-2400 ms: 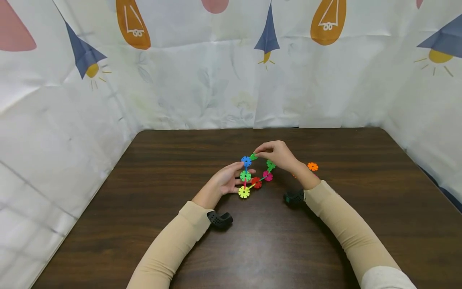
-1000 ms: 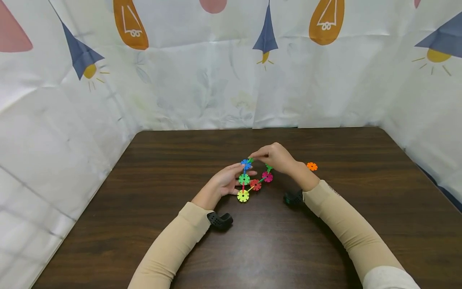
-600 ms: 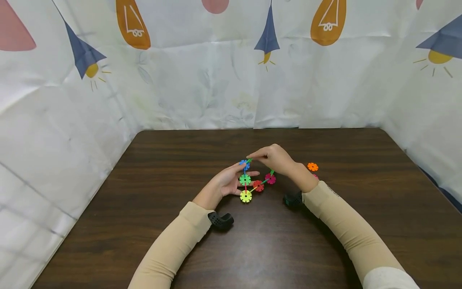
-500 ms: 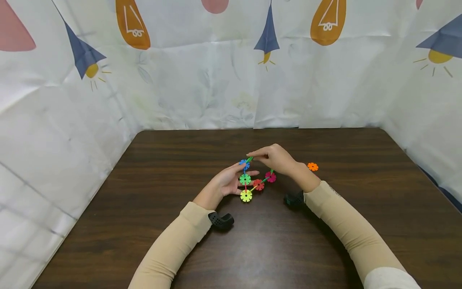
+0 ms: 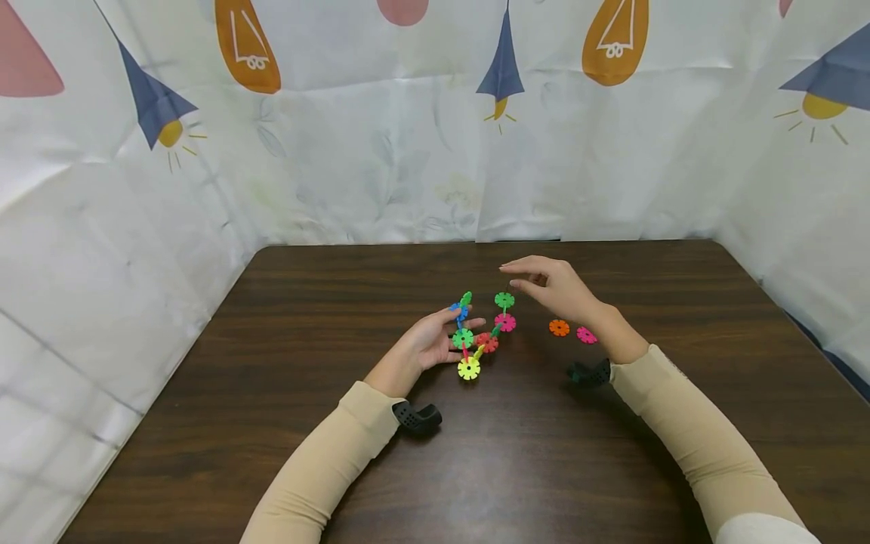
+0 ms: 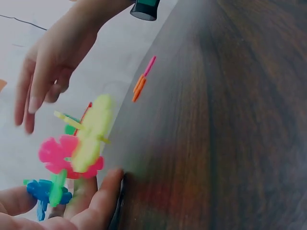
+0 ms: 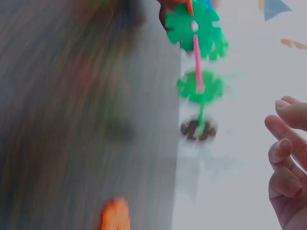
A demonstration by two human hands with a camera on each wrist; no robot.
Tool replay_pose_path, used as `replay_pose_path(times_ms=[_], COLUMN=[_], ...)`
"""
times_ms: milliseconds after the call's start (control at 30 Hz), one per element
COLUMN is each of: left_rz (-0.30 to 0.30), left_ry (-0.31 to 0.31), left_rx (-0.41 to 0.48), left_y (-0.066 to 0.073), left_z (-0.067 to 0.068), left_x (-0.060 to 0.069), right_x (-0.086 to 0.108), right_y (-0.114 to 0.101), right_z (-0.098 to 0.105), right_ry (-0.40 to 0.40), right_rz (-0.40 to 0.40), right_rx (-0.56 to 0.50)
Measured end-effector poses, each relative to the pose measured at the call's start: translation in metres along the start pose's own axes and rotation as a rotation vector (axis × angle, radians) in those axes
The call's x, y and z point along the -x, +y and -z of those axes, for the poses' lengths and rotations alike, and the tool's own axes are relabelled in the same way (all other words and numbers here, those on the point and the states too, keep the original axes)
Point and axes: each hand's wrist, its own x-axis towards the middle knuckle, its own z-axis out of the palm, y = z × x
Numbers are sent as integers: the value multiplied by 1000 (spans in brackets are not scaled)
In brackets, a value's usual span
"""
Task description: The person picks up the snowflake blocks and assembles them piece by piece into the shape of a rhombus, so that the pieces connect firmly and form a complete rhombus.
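In the head view my left hand [image 5: 431,344] holds a chain of slotted plastic discs up off the table. Thumb and fingers pinch it at the blue disc [image 5: 459,311], with a green disc [image 5: 466,298] fixed above. Below hang another green disc [image 5: 463,338] and a yellow disc [image 5: 469,369]. From there the chain rises through a red disc [image 5: 488,343] and a pink disc [image 5: 506,323] to a green end disc [image 5: 504,300]. My right hand [image 5: 557,287] hovers just right of that end, fingers loosely bent, holding nothing.
A loose orange disc [image 5: 559,328] and a loose pink disc [image 5: 587,335] lie on the dark wooden table [image 5: 435,483] below my right wrist. A patterned white cloth [image 5: 381,174] hangs behind the table and at both sides.
My right hand has let go of the green disc beside the blue one and moved right and away. Loose orange and pink discs now show beneath it. The left hand keeps its hold.
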Motion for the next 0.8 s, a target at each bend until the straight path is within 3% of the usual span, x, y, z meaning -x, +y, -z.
replay_pose_path(times_ms=[133,400,800], left_rz=[-7,-20,-7], left_ry=[19,19,7], left_rx=[36,62,45], left_y=[0,1,0], left_z=[0,0,0], left_x=[0,2,1], right_x=[13,31,44], right_y=[11,31,47], right_z=[17,38,44], right_ry=[3,-195,-364], right_rz=[-79,-306,-399], right_rx=[24,59,61])
